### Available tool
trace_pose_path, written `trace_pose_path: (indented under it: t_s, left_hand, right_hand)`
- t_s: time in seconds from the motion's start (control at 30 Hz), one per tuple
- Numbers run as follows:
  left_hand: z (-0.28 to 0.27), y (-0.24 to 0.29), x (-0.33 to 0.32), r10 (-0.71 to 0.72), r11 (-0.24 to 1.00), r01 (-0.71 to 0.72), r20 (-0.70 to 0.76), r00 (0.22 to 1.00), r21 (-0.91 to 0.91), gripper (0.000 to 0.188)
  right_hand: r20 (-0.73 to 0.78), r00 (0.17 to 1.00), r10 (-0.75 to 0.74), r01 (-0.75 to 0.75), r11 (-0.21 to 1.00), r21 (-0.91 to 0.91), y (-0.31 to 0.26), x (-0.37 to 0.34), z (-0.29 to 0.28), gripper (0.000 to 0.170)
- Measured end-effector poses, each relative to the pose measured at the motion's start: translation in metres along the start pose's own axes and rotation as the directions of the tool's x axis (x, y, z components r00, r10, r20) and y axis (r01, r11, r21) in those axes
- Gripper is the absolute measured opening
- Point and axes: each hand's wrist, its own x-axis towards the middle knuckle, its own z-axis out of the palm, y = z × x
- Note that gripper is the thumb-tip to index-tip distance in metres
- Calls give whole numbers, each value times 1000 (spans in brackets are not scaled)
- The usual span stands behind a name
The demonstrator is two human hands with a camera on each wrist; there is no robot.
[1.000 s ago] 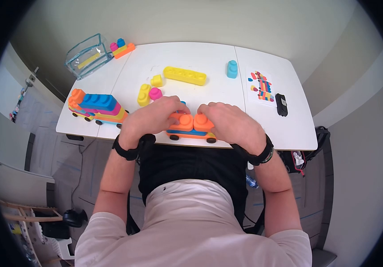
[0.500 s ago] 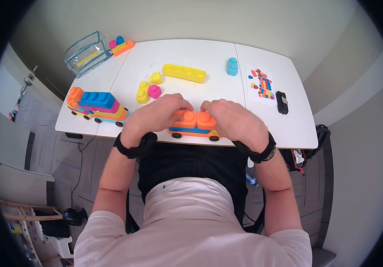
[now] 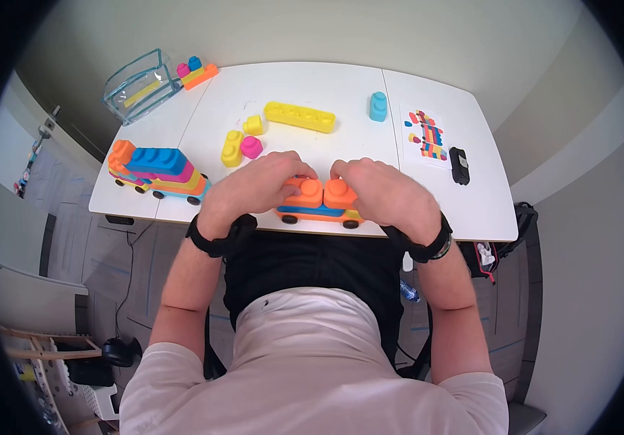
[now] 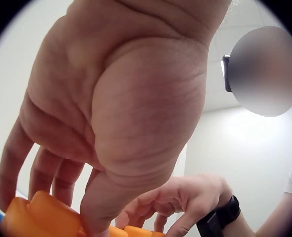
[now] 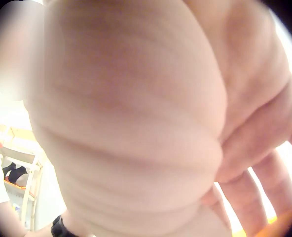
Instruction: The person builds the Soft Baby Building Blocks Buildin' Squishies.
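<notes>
Gripping the left orange block (image 3: 312, 192) with the left hand (image 3: 262, 179), fingers and thumb bent round it, only partly open. Pinching the right orange block (image 3: 339, 192) with the right hand (image 3: 386, 191), just as partly closed. Set side by side above a blue layer (image 3: 320, 211) on the wheeled base (image 3: 319, 217), at the near edge of the table (image 3: 359, 141). Beyond, lying near a pink block (image 3: 251, 147): a long yellow bar (image 3: 299, 117). Farther left, standing on wheels: a multicoloured vehicle (image 3: 161, 172).
</notes>
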Motion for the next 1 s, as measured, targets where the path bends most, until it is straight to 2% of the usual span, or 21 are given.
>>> trace_pose_path:
  t_s: [0.1,0.4,0.6,0.67,0.7,0.77,0.87,0.9,0.93,0.97,1.0]
  left_hand:
    - [1,0,1,13,1000,-13,-2,1000,9,40]
    - [8,-2,4,-29,1000,29,-23,999,-7,37]
    - [9,1,10,-62,997,61,-3,998,-51,35]
    - [7,1,8,-83,994,84,10,996,-71,34]
    - [7,0,8,-70,994,70,5,998,-81,32]
    - [4,-5,8,-55,994,55,-2,998,-91,31]
    - [-9,-25,10,-27,998,27,-7,1000,-52,26]
    - [-12,-34,14,-169,986,167,-129,977,-30,27]
    - [-14,-43,18,-298,953,301,-247,922,-25,29]
    - [-11,-58,22,-287,956,291,-241,927,-20,29]
    - [-6,-76,26,-311,936,350,-385,869,35,33]
  right_hand:
    - [-34,999,-29,30,999,15,3,2,5,47]
    - [19,999,31,-32,999,22,4,14,6,45]
    - [-128,991,-42,42,999,-2,17,17,19,33]
    - [-172,982,-75,77,997,8,16,17,21,17]
    - [-172,982,-77,79,997,8,15,17,21,17]
    - [-156,987,-26,23,1000,-20,13,16,21,29]
    - [-135,991,1,-2,1000,-13,12,15,17,30]
    - [-140,990,3,-5,1000,-13,13,15,16,30]
    - [-128,992,9,-11,1000,-12,15,14,16,31]
    - [-116,993,19,-21,1000,-9,18,12,17,32]
    - [-122,992,32,-33,999,-5,20,11,18,32]
